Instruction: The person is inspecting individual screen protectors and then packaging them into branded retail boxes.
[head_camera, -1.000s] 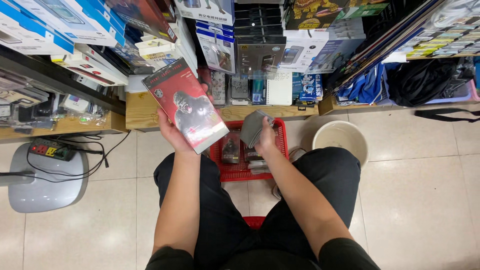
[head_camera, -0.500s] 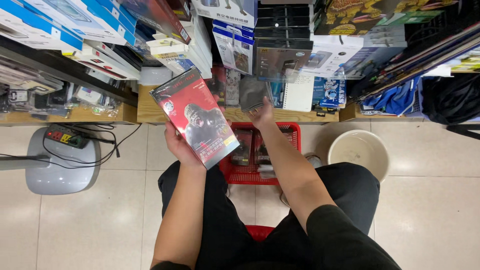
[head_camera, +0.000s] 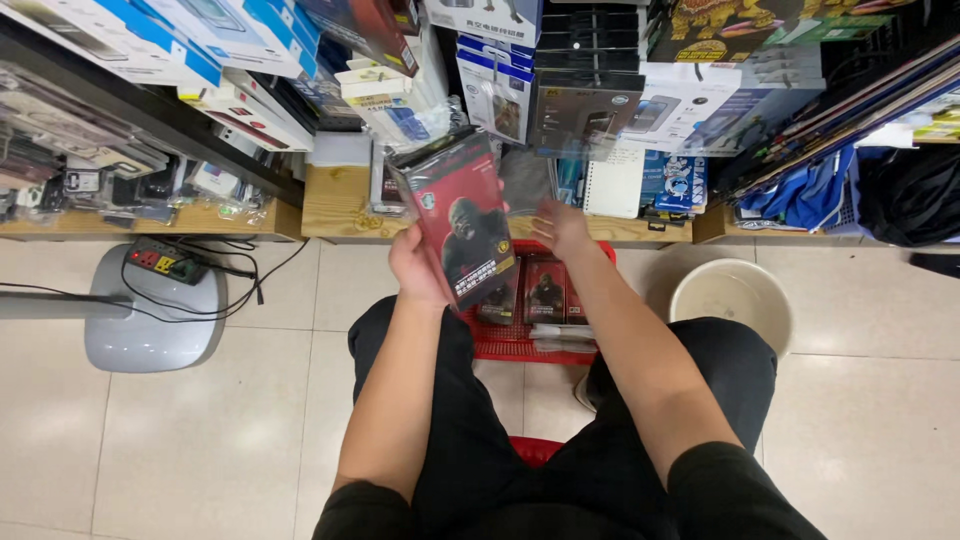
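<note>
Left to right: left hand (head_camera: 418, 268) has its fingers wrapped round the lower edge of a red-and-black packet (head_camera: 460, 217), held upright and tilted above the red basket (head_camera: 500, 343). Basket sits on the floor between the knees, with several matching dark packets (head_camera: 545, 292) standing in it. Right hand (head_camera: 560, 227) is empty, fingers loosely spread, near the wooden shelf (head_camera: 335, 200). White bucket (head_camera: 732, 297) beside the right knee. Half a second ago the right hand held a grey item up at the shelf; that's gone now.
</note>
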